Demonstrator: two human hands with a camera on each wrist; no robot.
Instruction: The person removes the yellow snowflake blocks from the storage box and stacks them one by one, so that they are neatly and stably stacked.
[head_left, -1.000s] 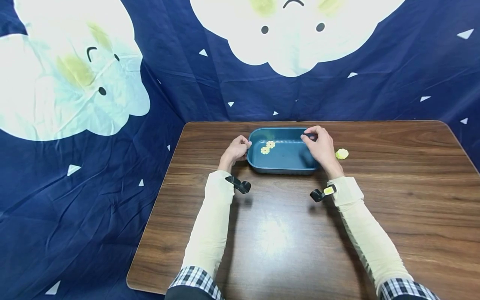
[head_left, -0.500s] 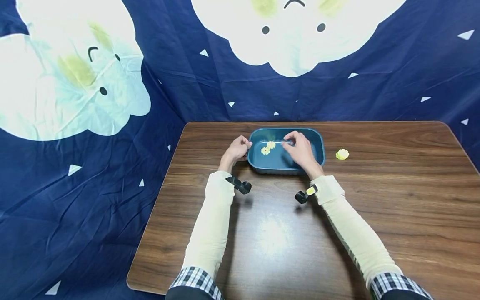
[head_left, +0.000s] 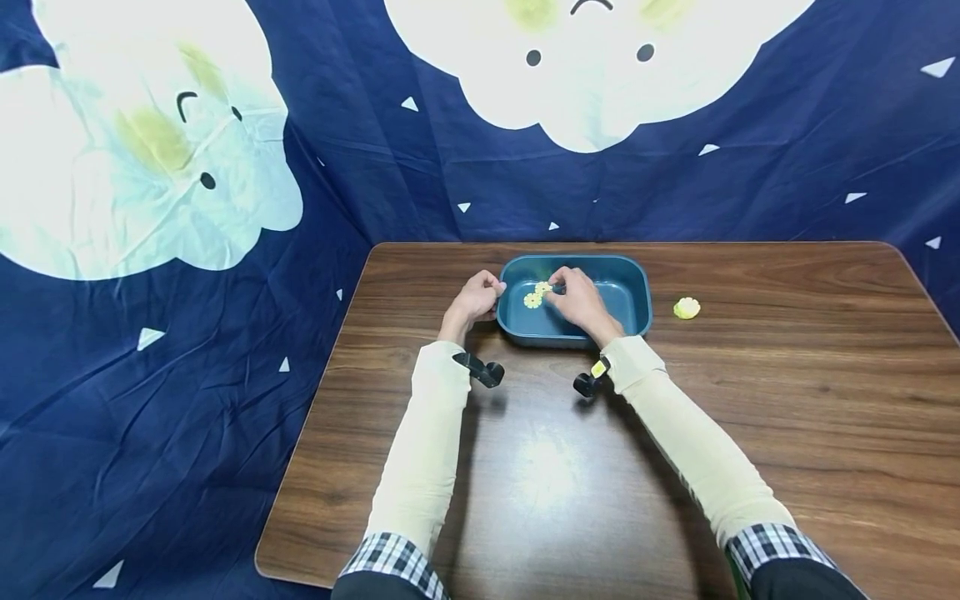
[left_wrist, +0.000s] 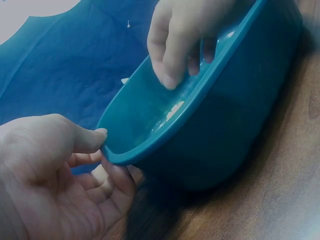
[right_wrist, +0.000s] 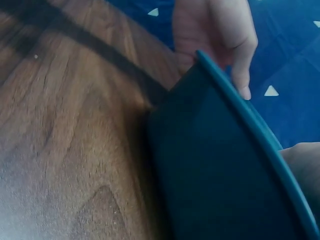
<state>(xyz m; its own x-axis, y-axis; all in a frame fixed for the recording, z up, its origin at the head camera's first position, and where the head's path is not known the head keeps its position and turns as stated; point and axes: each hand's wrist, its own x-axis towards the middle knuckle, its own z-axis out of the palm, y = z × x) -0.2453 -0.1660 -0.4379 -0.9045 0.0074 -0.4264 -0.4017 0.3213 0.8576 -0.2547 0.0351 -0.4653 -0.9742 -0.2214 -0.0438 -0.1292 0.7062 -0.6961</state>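
Observation:
A teal rectangular tub with rounded corners stands on the wooden table. My left hand pinches its left rim; the left wrist view shows the thumb on top and the fingers curled below. Two yellow flower-shaped pieces lie on the tub's floor toward the left. Over them, inside the tub, reaches my right hand, thumb and forefinger apart at the farther piece. From the left wrist camera, its fingers point down above a pale piece, and nothing shows in them. Whether they touch it is unclear.
Right of the tub, a small pile of yellow-green flower-shaped pieces sits on the table. A dark blue cloth with white clouds hangs behind the table and along its left side.
My right hand has moved left from the tub's right end to the flower-shaped pieces. My left hand stays at the left rim, and the tub has not shifted.

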